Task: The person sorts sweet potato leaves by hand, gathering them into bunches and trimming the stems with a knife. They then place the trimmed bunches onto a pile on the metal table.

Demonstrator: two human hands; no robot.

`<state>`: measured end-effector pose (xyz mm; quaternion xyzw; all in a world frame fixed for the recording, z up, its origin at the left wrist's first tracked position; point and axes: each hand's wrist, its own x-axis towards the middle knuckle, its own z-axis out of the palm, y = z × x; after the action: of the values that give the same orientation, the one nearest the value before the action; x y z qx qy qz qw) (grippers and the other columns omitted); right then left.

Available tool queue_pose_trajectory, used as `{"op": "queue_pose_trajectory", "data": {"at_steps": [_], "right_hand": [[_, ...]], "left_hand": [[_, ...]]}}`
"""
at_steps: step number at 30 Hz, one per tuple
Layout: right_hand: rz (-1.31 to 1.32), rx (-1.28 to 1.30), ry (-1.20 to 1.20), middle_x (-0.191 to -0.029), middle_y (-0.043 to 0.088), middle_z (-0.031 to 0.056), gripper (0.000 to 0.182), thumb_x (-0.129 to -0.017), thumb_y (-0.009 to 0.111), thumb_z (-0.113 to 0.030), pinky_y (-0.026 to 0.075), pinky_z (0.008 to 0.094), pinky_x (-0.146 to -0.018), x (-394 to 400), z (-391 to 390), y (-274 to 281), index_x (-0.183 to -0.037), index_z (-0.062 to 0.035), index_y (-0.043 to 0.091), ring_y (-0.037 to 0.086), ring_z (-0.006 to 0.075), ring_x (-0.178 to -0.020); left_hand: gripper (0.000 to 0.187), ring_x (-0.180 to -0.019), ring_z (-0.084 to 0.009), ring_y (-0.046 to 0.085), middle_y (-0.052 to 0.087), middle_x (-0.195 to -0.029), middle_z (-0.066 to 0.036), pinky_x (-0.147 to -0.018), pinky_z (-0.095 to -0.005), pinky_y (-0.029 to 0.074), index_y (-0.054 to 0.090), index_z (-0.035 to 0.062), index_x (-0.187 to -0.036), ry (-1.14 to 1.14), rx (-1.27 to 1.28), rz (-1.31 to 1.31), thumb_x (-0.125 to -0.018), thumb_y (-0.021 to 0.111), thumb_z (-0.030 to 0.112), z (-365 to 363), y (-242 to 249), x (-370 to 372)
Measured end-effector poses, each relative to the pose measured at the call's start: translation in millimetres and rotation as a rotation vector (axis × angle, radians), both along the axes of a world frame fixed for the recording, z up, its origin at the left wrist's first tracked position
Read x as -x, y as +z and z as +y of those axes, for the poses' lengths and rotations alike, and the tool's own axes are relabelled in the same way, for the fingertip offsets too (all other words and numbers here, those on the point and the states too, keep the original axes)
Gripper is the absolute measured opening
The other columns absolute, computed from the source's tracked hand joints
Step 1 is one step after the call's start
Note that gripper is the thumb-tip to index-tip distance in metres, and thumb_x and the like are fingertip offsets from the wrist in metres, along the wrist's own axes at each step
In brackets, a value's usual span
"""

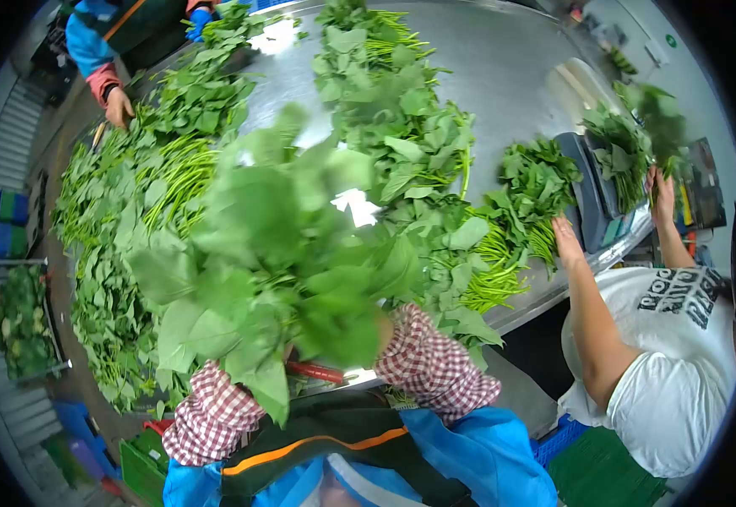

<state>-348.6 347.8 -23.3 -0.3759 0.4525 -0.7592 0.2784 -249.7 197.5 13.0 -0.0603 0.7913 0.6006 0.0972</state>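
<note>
A large bunch of leafy greens (258, 245), partly blurred, is raised in front of my body, above the metal table (503, 68). The checked left sleeve (214, 412) ends beneath its leaves, which hide my left hand. Only a small strip of my right hand (384, 329) shows between the bunch and the right checked sleeve (435, 359); its fingers are hidden. A red object (315, 372), perhaps a tool handle, lies at the table's near edge between the sleeves.
Piled greens (106, 279) cover the left side, and a row of bunches (410, 152) runs down the middle. Upper left, a co-worker's hand (118, 107) touches the pile. Right, another person's hands (566, 241) handle greens beside a grey device (586, 190). Green crates (144, 469) stand below.
</note>
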Motion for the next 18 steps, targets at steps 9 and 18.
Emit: {"op": "queue_pose_trajectory", "data": {"at_steps": [9,18], "right_hand": [[1.078,-0.563,-1.198,-0.107,0.055,0.0133,0.039,-0.077,0.061,-0.019,0.041,0.0356,-0.083,259,94,106,-0.111,-0.0050,0.050,0.052,0.0259,-0.096],[1.017,-1.654,-0.772,-0.118,0.048,0.0198,0.073,-0.060,0.075,-0.026,0.039,0.0430,-0.089,447,184,-68,-0.124,-0.0119,0.042,0.045,0.0366,-0.108]], "left_hand": [[0.025,-0.077,-0.0150,0.055,0.052,-0.098,-0.011,-0.069,-0.0250,0.045,0.054,-0.0020,-0.103,0.274,0.266,0.060,-0.078,0.054,0.000,-5,-12,-4],[0.021,-0.088,-0.0275,0.056,0.056,-0.099,-0.015,-0.076,-0.0316,0.045,0.058,0.0005,-0.099,0.312,0.436,0.043,-0.078,0.054,0.000,-22,-50,27]]}}
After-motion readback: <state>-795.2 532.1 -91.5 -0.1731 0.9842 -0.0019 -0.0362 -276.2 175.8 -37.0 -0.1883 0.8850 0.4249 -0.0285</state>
